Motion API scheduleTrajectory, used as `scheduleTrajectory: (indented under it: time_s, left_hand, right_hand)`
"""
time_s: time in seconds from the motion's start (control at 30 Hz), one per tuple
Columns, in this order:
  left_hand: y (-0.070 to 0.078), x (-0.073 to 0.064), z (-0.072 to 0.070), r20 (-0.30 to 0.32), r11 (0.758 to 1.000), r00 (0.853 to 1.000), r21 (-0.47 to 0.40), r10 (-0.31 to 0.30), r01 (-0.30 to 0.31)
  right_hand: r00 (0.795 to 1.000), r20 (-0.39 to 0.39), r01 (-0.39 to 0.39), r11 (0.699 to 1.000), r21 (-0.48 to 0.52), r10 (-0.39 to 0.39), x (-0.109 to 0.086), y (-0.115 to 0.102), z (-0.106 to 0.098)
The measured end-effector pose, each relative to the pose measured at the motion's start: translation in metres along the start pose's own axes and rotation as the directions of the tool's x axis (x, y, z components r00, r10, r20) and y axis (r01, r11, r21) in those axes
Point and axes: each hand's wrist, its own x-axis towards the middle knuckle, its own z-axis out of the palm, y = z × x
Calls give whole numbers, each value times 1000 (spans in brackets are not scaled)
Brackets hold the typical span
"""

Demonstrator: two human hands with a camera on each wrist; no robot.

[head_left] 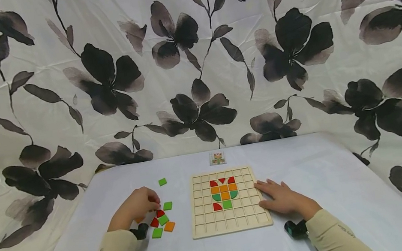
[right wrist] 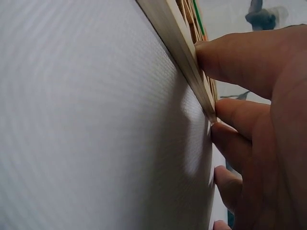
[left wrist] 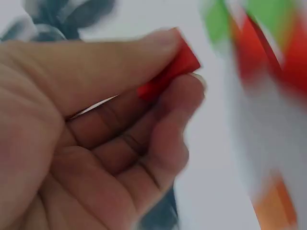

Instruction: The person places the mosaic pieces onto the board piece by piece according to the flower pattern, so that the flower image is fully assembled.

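My left hand is over the left part of the table, thumb and fingertips pinching a small red piece. Just beyond its fingers lie loose flat pieces, among them a green square, an orange square and a red piece. A pale wooden grid board lies mid-table, with red, orange and green pieces in its upper middle cells. At the board's right edge rests my right hand, fingers extended; in the right wrist view its thumb and fingertips touch the board's side.
Behind the board lies a small card with a coloured pattern. Another green square sits apart, farther back on the left. The table has a white cover, and a floral cloth hangs behind it.
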Motion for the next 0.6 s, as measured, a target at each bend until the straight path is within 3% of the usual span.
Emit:
scheduleTrajectory:
  time_s: [0.17,0.37,0.5,0.6]
  left_hand:
    - [54,10,14,-54,978,983,-104,174,-179]
    - [120,26,55,-7,920,938,-191,346,-341]
    - [146,34,84,13,905,916,-159,402,-395]
    - [159,37,99,17,910,918,-136,397,-391]
  right_hand:
    - [1000,3,-7,1000,-12,7,-1,-2,0]
    - [1000,2,-9,1000,12,9,-1,-2,-1]
    - [1000,5,-5,1000,18,5,0,-1,0]
    - [1000,6,-5,1000,16,4,2,-1,0]
